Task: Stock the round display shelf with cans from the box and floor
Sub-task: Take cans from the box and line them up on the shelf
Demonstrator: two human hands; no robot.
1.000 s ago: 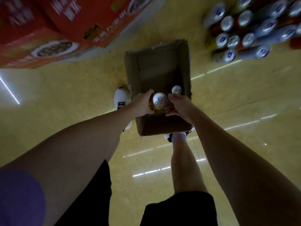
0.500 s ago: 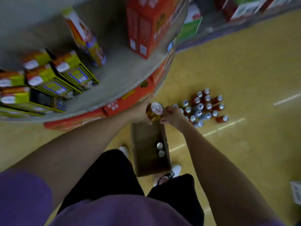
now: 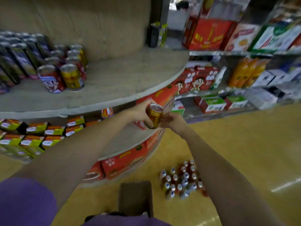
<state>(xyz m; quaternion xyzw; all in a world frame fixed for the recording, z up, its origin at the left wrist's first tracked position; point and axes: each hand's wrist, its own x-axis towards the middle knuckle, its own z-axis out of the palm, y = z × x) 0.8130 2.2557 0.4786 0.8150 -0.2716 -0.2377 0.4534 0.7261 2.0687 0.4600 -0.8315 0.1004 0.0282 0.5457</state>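
A gold can [image 3: 154, 115] is held between both hands in front of the round display shelf [image 3: 123, 82], just below its upper tier's edge. My left hand [image 3: 140, 112] grips the can's left side and my right hand [image 3: 171, 120] holds its right side near the bottom. Several red and gold cans [image 3: 65, 74] stand on the upper tier at the left. The open cardboard box [image 3: 136, 197] sits on the floor below, and a cluster of cans [image 3: 182, 180] stands on the floor to its right.
Dark tall cans [image 3: 16, 59] fill the upper tier's far left. Green-yellow cartons [image 3: 32, 137] lie on the lower tier and red cartons [image 3: 123, 162] ring the base. A straight shelf rack [image 3: 244, 88] with boxed goods stands at the right.
Both hands lifted the gold can out of the box from floor level up to the shelf's edge. My view swung up from the box to the shelf.
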